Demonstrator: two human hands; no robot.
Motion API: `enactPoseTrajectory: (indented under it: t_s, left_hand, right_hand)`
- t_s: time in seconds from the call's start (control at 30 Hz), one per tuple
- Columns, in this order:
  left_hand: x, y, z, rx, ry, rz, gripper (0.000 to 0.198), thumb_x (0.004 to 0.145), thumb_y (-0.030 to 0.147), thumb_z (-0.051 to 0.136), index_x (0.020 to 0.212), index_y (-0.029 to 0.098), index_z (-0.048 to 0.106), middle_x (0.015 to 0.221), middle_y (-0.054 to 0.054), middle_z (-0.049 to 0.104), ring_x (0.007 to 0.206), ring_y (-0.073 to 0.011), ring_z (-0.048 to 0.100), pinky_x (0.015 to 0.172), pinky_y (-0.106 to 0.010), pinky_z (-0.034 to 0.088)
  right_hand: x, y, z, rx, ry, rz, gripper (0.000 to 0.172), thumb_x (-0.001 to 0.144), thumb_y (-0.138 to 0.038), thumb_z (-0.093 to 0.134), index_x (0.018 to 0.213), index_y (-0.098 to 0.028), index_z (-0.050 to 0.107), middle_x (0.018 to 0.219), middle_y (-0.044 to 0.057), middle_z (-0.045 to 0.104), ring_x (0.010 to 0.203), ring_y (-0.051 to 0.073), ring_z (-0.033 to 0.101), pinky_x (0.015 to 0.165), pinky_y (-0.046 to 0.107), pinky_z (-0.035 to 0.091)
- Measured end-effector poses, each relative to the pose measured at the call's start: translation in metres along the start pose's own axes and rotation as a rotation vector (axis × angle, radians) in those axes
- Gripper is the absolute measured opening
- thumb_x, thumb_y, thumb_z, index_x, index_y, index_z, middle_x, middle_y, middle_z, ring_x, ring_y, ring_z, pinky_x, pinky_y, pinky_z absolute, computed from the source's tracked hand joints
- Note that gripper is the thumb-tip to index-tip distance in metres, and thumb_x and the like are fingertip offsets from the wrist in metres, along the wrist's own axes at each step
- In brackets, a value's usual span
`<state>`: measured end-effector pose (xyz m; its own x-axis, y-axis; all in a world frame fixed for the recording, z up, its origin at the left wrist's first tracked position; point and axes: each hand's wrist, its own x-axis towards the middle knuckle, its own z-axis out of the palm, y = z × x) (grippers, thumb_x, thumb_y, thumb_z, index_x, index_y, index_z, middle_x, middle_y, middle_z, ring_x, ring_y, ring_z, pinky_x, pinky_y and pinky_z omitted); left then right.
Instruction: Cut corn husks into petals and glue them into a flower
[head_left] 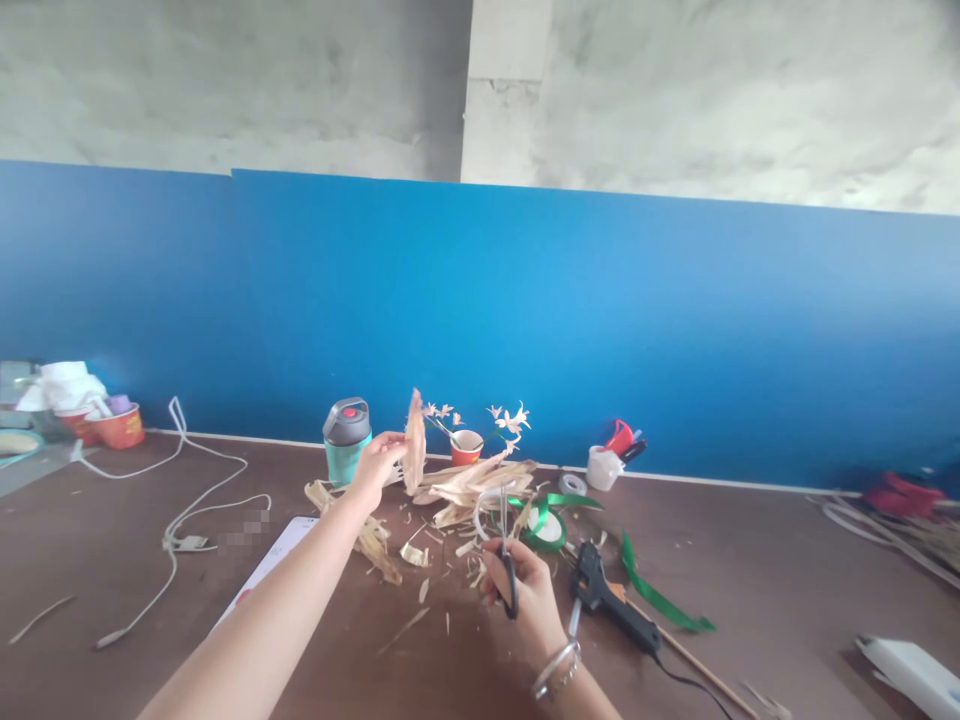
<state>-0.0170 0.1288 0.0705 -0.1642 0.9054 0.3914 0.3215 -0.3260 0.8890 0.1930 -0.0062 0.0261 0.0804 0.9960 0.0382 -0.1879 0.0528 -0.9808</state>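
Observation:
My left hand (374, 465) is raised over the brown table (112, 560), its fingers pinched on an upright pale corn husk piece (414, 440). Lower and nearer, my right hand (520, 590) is closed round black-handled scissors (506, 560) whose blades point up toward the husk. A metal bangle sits on that wrist. Between and behind the hands lies a pile of dried husks (469, 485) with scattered trimmings. A small red cup (466, 446) holding husk flowers stands behind the pile.
A teal bottle (346, 440) stands at the back, a green ribbon roll (547, 525) and black glue gun (611, 600) lie to the right. A white cable (187, 500), a phone (277, 555), cups at far left and a white cup (602, 466) are also there.

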Motion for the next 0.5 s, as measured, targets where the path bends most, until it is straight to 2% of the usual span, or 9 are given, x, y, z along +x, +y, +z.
enactPoseTrajectory:
  t_s: [0.13, 0.27, 0.37, 0.43, 0.5]
  left_hand:
    - [0.001, 0.013, -0.001, -0.177, 0.128, -0.090, 0.022, 0.067, 0.036, 0.058, 0.076, 0.016, 0.062, 0.068, -0.001, 0.064, 0.067, -0.0166, 0.058, 0.062, -0.026, 0.042]
    - [0.002, 0.021, -0.002, -0.302, 0.288, -0.168, 0.020, 0.057, 0.031, 0.068, 0.071, 0.017, 0.061, 0.065, 0.001, 0.061, 0.067, -0.0154, 0.056, 0.062, -0.025, 0.042]
    - [0.003, 0.022, -0.002, -0.429, 0.424, -0.260, 0.020, 0.059, 0.031, 0.066, 0.071, 0.018, 0.056, 0.062, 0.003, 0.057, 0.063, -0.0131, 0.056, 0.062, -0.026, 0.044]
    - [0.002, 0.023, -0.002, -0.528, 0.466, -0.324, 0.019, 0.061, 0.030, 0.064, 0.069, 0.018, 0.051, 0.060, 0.004, 0.055, 0.058, -0.0114, 0.055, 0.061, -0.026, 0.045]
    - [-0.004, 0.025, -0.001, -0.622, 0.453, -0.377, 0.018, 0.062, 0.026, 0.063, 0.066, 0.019, 0.048, 0.059, 0.004, 0.055, 0.055, -0.0103, 0.056, 0.061, -0.027, 0.048]
  right_hand:
    - [-0.001, -0.002, 0.001, 0.008, -0.003, 0.007, 0.044, 0.056, -0.051, 0.074, 0.075, -0.014, 0.061, 0.045, -0.001, 0.057, 0.039, 0.011, 0.049, 0.039, 0.021, 0.038]
    - [-0.002, -0.004, 0.003, 0.017, 0.008, 0.018, 0.044, 0.054, -0.051, 0.075, 0.073, -0.014, 0.061, 0.045, -0.002, 0.055, 0.039, 0.011, 0.049, 0.039, 0.021, 0.038]
    - [-0.001, -0.003, 0.002, 0.026, 0.005, 0.010, 0.044, 0.053, -0.051, 0.075, 0.074, -0.014, 0.061, 0.046, -0.002, 0.056, 0.039, 0.010, 0.049, 0.039, 0.021, 0.038]
    - [0.000, -0.002, 0.002, 0.026, -0.002, 0.007, 0.044, 0.055, -0.050, 0.075, 0.075, -0.014, 0.061, 0.046, -0.002, 0.056, 0.039, 0.010, 0.049, 0.039, 0.021, 0.038]
    - [0.000, 0.000, 0.001, 0.027, -0.012, 0.002, 0.042, 0.057, -0.049, 0.074, 0.076, -0.014, 0.062, 0.046, -0.001, 0.057, 0.040, 0.011, 0.050, 0.040, 0.021, 0.039]
